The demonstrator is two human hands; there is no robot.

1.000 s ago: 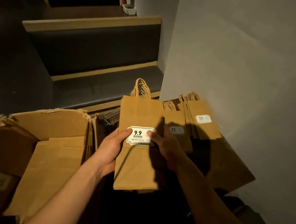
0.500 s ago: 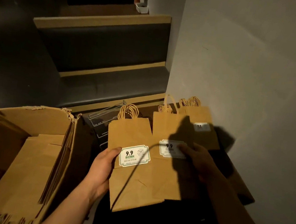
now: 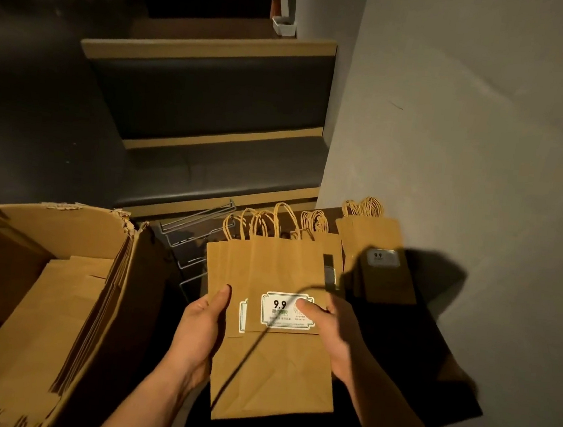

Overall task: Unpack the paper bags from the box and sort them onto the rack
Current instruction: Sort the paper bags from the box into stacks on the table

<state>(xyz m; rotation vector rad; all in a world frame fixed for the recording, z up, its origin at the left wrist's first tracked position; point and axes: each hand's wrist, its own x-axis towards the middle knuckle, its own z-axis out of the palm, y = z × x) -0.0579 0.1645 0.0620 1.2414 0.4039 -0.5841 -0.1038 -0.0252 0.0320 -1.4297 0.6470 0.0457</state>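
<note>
- Your left hand is gripping the left edge of a small stack of paper bags, thumb lying on the front, fingers tucked behind where you can't see them.
- Your right hand is holding the same stack from the right side, with the thumb pressing on the white "9.9" label on the front bag.
- That stack is being held roughly upright in front of you, twisted handles pointing away, and the bags are fanning out a bit, so a second label is peeking out at the left.
- Just beyond it, more bags are standing against the grey wall on the right, one showing its own label in your shadow.
- Wire rack is sitting behind the held stack, between it and the open cardboard box.
- That box is on your left with torn flaps, and flat brown bags are still lying packed inside.
- A thin dark cable is hanging across the front bag.
- Dark padded bench seats with tan trim are running along the wall further back.
</note>
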